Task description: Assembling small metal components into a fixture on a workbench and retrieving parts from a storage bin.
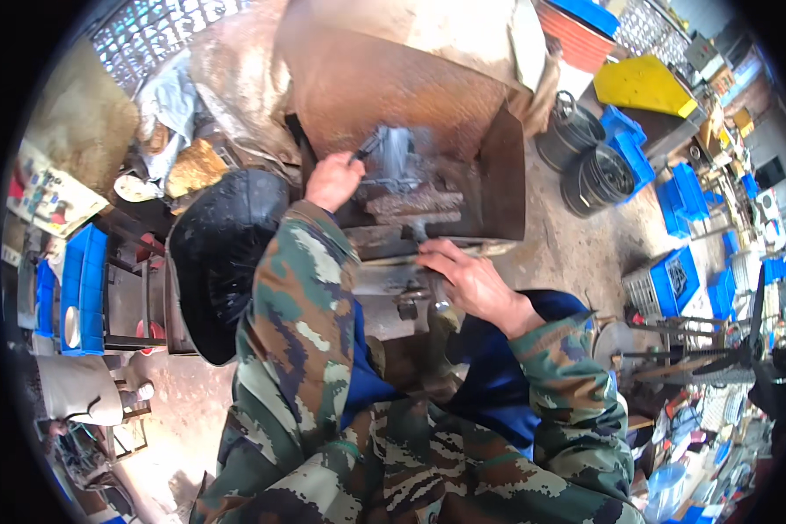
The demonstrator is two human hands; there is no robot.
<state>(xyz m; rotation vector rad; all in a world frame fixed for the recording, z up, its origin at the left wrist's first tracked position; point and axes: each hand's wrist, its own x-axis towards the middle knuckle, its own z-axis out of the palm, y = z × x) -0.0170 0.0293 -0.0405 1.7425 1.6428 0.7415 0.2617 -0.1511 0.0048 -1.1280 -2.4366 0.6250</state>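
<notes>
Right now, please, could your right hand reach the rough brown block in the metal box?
Probably yes: the right hand is near the metal box, and nothing seems to cover the brown block.

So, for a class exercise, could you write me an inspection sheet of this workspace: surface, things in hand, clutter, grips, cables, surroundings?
Surface: rust-brown metal box with brownish blocks inside.
Things in hand: dark-handled tool; a grey blur beside it hides its far end.
Clutter: black pails right of the box; blue bin at far left; large black object left of the box, kind unclear.
Grips: left hand closed on the tool; right hand at the box's front edge, its hold unclear.
Cables: nothing seen for certain; the crowded edges are hard to read.
Surroundings: concrete floor, pale sheeting behind the box, yellow container at upper right.
</notes>
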